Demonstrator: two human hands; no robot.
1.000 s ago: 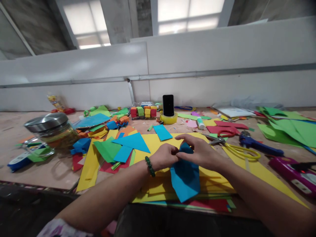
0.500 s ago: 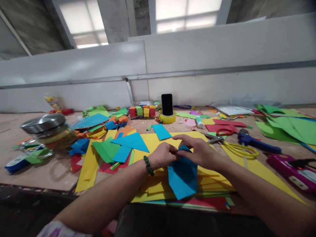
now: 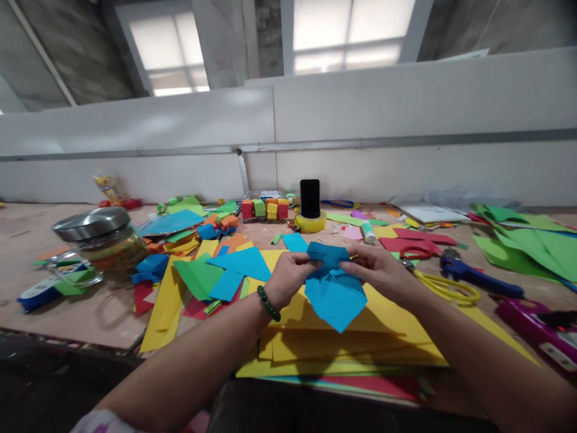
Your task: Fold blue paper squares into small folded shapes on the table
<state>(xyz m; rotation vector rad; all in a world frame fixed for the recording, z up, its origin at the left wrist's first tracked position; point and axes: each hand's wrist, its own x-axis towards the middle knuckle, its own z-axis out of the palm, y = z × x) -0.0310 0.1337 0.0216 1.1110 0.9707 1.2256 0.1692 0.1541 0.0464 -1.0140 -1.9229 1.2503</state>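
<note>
A creased piece of blue paper (image 3: 337, 297) is held up between my two hands, its pointed end hanging down toward me and its folded top edge raised. My left hand (image 3: 291, 278), with a dark green bead bracelet at the wrist, pinches the paper's left side. On the right side, my right hand (image 3: 374, 270) grips it between thumb and fingers. Beneath the paper lies a stack of yellow sheets (image 3: 324, 346). Yellow-handled scissors (image 3: 446, 287) rest just right of my right hand.
Left stand a lidded glass jar (image 3: 106, 240) and a blue tape dispenser (image 3: 49, 288). Blue and green paper scraps (image 3: 241, 264) lie left of my hands. A phone (image 3: 309, 198) stands in a yellow tape roll (image 3: 311, 222). Blue-handled pliers (image 3: 480, 276) and a magenta device (image 3: 534, 328) lie right.
My hands have moved apart to the paper's two sides. The blue paper is lifted and opened wider, its folded upper part now showing. The view has tilted slightly upward.
</note>
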